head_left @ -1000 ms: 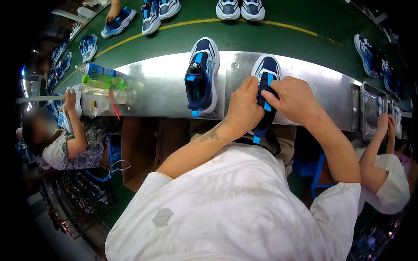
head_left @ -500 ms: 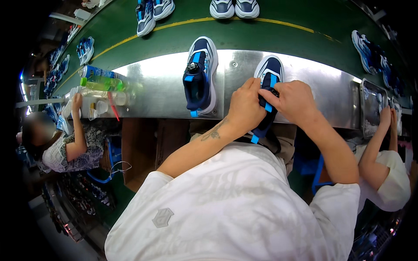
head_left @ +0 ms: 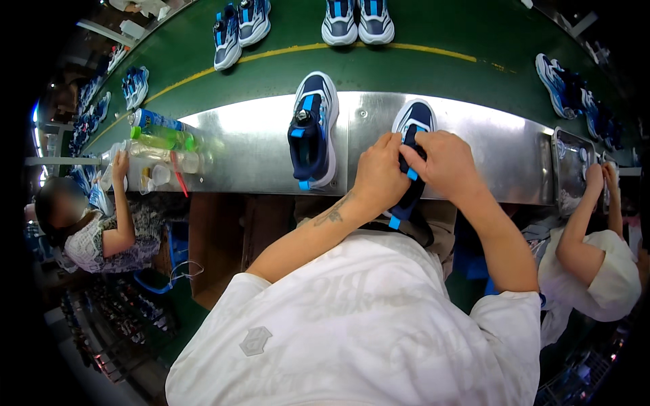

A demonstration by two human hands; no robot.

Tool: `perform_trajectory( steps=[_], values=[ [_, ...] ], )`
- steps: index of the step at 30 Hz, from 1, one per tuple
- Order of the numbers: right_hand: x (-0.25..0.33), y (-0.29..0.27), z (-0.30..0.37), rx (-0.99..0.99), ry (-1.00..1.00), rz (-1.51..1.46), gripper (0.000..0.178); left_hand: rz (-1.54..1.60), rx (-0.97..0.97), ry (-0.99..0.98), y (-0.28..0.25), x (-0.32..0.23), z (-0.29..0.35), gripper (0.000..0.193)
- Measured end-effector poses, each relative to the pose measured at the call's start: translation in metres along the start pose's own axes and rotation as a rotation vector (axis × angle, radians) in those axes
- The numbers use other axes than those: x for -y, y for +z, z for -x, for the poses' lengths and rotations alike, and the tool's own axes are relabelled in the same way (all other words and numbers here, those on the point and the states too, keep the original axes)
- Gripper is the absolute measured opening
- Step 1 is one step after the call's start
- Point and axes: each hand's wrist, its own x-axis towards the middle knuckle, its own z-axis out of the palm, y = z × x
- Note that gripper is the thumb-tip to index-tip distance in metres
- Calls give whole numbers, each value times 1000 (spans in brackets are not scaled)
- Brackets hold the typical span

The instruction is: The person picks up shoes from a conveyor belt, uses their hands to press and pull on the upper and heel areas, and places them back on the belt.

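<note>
A navy, white and blue sneaker (head_left: 415, 116) lies with its toe pointing away, its heel end overhanging the near edge of a metal bench (head_left: 257, 152). Around its left side my left hand (head_left: 382, 172) is closed, knuckles near the laces. My right hand (head_left: 448, 166) grips the tongue area from the right, thumb stretched across toward my left hand. Between them the fingers hide the middle of the upper. To the left, untouched, stands a matching sneaker (head_left: 315, 86) with a round dial on its tongue.
Beyond the bench a green conveyor belt (head_left: 291, 64) carries more sneakers (head_left: 359, 27). Several plastic bottles (head_left: 162, 139) lie at the bench's left end. A metal tray (head_left: 567, 152) sits at the right end. Co-workers sit at left (head_left: 115, 233) and right (head_left: 596, 264).
The view has tilted slightly, so the bench and shoes sit lower in the picture. My hands stay on the same sneaker, with the right fingers shifted slightly over its tongue.
</note>
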Motion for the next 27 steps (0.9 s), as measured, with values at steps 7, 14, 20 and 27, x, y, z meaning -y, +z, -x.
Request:
perform_trajectory(
  steps=[7,14,20,27],
  values=[
    [35,-12,23,-218,-97,53,37,97,115,-24,-16,7,5,45],
    [63,10,63,108,-133,-83,47,447,68,86,-118,-13,-13,40],
    [59,11,41,276,-248,0,70,-203,-140,-458,-147,76,-23,57],
    [43,10,5,431,-92,91,51,413,122,-612,-84,40,-15,72]
  ],
)
